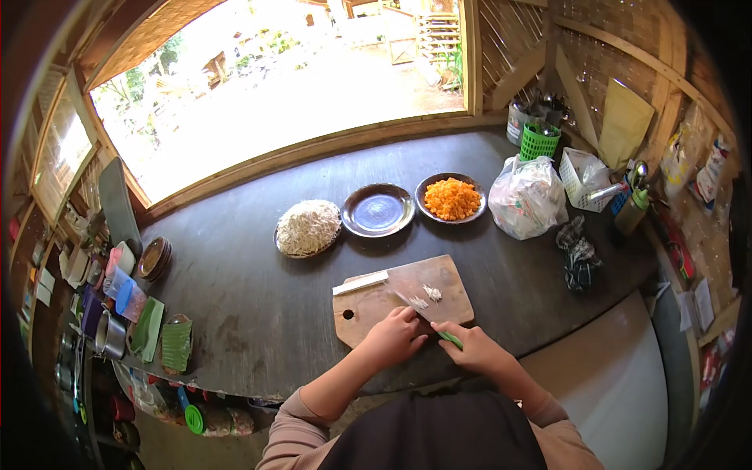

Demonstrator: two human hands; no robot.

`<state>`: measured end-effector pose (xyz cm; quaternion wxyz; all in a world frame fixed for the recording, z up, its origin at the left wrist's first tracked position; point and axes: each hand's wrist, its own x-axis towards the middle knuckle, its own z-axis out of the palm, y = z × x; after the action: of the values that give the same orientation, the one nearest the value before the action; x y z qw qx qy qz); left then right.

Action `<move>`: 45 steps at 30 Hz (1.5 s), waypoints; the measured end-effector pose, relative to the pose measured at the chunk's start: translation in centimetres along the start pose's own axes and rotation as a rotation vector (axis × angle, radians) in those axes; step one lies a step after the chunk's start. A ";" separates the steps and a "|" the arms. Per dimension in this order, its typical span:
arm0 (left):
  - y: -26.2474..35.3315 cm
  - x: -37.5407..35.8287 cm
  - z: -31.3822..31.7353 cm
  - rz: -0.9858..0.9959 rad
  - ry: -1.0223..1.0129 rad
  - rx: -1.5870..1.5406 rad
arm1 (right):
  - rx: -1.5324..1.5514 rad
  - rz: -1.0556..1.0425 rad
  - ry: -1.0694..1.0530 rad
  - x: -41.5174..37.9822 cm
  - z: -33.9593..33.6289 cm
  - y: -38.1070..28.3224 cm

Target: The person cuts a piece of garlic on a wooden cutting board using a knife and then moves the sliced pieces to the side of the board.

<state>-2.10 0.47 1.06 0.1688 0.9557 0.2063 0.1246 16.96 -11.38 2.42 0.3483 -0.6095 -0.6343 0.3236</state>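
A wooden cutting board (374, 319) lies before me on the dark table. My right hand (471, 348) is wrapped round the green handle of a knife (450, 338), whose blade angles to the upper left over the board. Close beside the blade, my left hand (396, 337) rests on the board with its fingers bent together; what lies under its fingertips is hidden. A long white rectangular block (360, 282) sits along the board's upper left edge. Small cut white pieces (432, 293) lie just beyond the blade.
Behind the board stand a plate of pale shreds (309, 228), a dark plate (379, 210) and a plate of diced orange food (453, 199). A plastic bag (529, 196) and a dark crumpled cloth (578, 254) are to the right. Leaf-wrapped items (176, 345) lie left.
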 end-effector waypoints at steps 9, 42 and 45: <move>0.1 -0.1 -0.2 -0.013 0.018 -0.020 | 0.008 0.243 -0.141 -2.0 -2.5 -1.9; 0.6 0.0 -0.3 -0.032 0.010 0.028 | 0.010 -0.060 0.043 0.0 0.7 0.7; 0.4 0.0 -0.2 -0.013 0.032 0.043 | 0.023 -0.004 0.001 0.0 0.3 0.6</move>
<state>-2.07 0.21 1.39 0.1456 0.9557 0.2177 0.1344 17.01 -11.39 1.71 0.3564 -0.6042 -0.6317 0.3300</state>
